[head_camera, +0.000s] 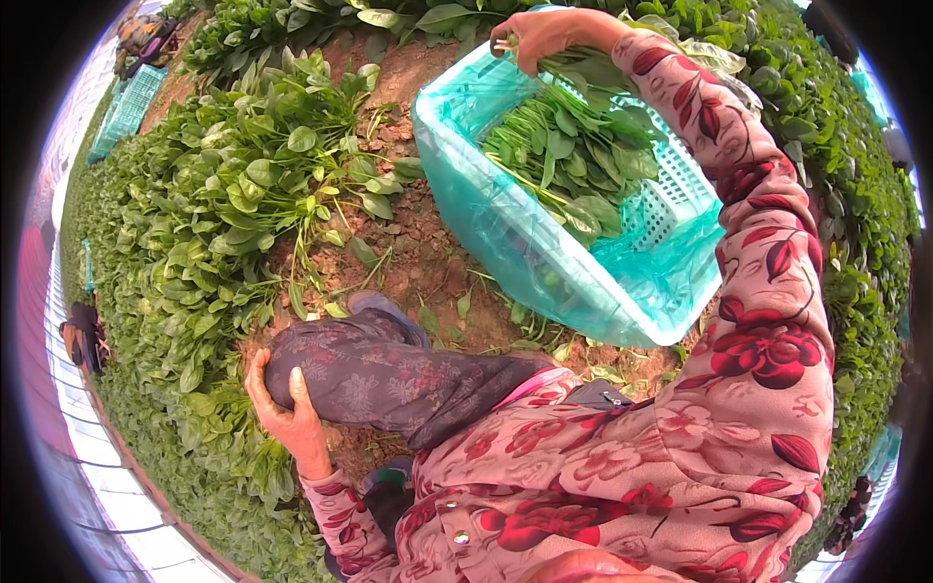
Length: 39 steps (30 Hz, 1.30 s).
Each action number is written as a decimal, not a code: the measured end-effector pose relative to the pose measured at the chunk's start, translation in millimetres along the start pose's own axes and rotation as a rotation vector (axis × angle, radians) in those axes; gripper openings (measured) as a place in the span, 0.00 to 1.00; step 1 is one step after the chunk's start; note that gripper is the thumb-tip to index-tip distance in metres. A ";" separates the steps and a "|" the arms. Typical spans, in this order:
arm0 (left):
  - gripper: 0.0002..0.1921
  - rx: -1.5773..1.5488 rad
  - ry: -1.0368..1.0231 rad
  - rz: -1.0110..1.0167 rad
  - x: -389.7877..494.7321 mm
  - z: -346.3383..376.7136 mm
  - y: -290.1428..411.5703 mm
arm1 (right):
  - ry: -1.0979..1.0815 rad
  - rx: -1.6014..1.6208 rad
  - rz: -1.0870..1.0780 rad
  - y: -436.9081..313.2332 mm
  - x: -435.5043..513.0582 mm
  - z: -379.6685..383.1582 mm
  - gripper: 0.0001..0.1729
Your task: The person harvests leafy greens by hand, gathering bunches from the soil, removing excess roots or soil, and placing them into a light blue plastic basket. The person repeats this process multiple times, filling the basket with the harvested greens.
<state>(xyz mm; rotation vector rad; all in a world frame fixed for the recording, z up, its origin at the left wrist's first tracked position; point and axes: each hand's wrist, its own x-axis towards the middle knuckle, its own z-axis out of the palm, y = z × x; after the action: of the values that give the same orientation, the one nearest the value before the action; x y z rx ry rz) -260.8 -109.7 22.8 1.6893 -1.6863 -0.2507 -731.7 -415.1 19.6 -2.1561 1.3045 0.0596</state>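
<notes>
My right hand (550, 40) is closed around a bunch of spinach-like leafy greens (590, 73), above the far end of a plastic crate. Cut stem ends poke out by its fingers, and the leaves run under my forearm. The pale turquoise crate (536, 218) has a thin green plastic liner (656, 273). Inside it, bunched greens (576, 146) lie with their stems side by side. My left hand (288, 408) rests on my bent knee (321, 364) in dark patterned trousers, thumb spread from the fingers and holding nothing.
Dense growing greens (197, 240) stand left of the crate, with another leafy bed (809, 95) at right. Reddish soil (415, 226) between them carries loose leaves. Farther off are another turquoise crate (127, 109) and a person (84, 335) at the left rim.
</notes>
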 end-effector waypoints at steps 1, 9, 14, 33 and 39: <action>0.21 0.139 -0.041 0.056 1.3 7.4 6.6 | -0.030 -0.001 0.095 15.9 9.1 35.0 0.27; 0.19 0.304 0.037 0.072 3.5 24.0 17.1 | 0.462 0.229 0.553 98.1 151.4 262.0 0.29; 0.20 0.343 0.039 0.074 9.3 35.9 12.9 | 0.322 0.086 0.541 150.6 158.7 317.3 0.37; 0.49 -1.172 -0.862 -1.090 45.0 230.2 135.7 | 1.223 -0.594 0.152 53.7 -8.0 74.9 0.25; 0.30 -1.514 -0.995 -1.057 27.1 279.3 140.0 | 0.591 -0.068 0.824 263.5 -195.9 99.9 0.50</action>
<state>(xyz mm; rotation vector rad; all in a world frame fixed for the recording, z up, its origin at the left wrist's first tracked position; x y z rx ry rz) -536.1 -215.2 -84.1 0.9295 -0.3435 -2.3772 -1021.0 -295.0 -120.7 -1.5843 2.4872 -0.2210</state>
